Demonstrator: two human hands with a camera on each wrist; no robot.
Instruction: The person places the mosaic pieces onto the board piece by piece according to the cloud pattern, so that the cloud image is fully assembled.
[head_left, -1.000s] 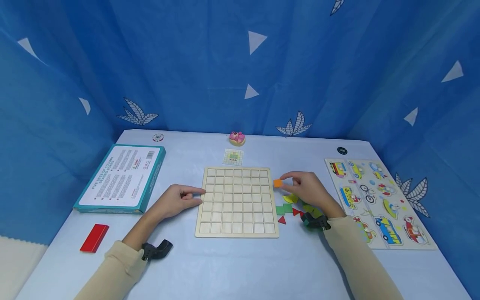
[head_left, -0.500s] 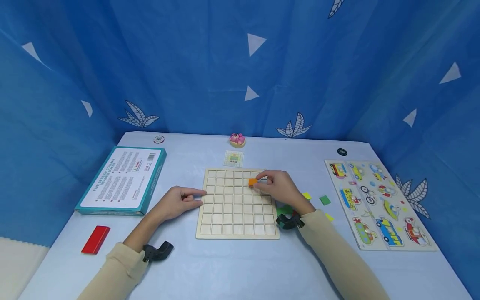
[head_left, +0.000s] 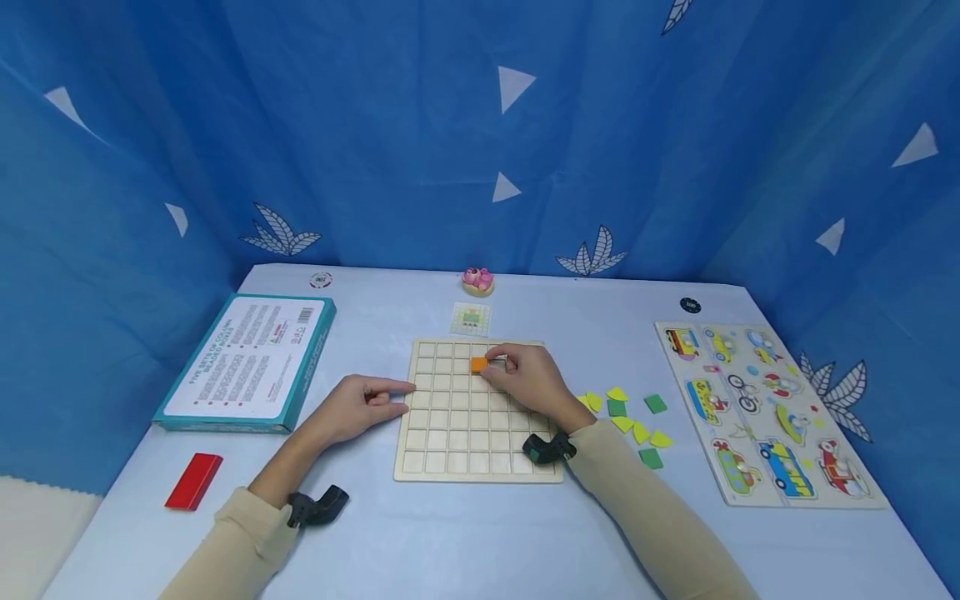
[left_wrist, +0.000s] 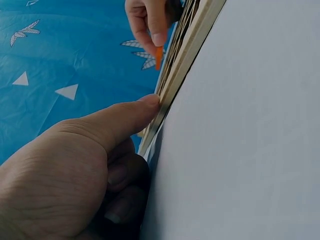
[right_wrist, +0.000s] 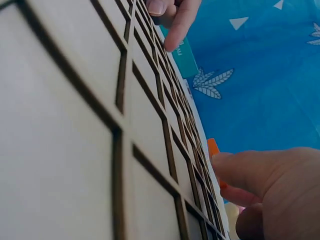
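Observation:
In the head view a wooden grid board (head_left: 438, 437) lies flat in the middle of the table. My right hand (head_left: 531, 379) is over its upper part, thumb and forefinger pinching a small orange square tile (head_left: 478, 365). The right wrist view shows this orange tile (right_wrist: 213, 148) upright at the thumb tip, close over the grid. My left hand (head_left: 352, 412) touches the board's left edge with thumb and forefinger extended. From the left wrist, the thumb (left_wrist: 130, 116) rests against the board's side, and the other fingers bend underneath.
Several green and yellow tiles (head_left: 641, 432) lie right of the board. A picture puzzle (head_left: 765, 492) is at the far right. A grid pattern card (head_left: 470, 318) and pink figurine (head_left: 477, 281) stand behind the board. A teal box (head_left: 247, 358) and red block (head_left: 193, 481) are at left.
My right hand has carried the orange tile leftward from beside the board's right edge to over its upper middle. The tiles it covered at right now show. My left hand stays at the edge.

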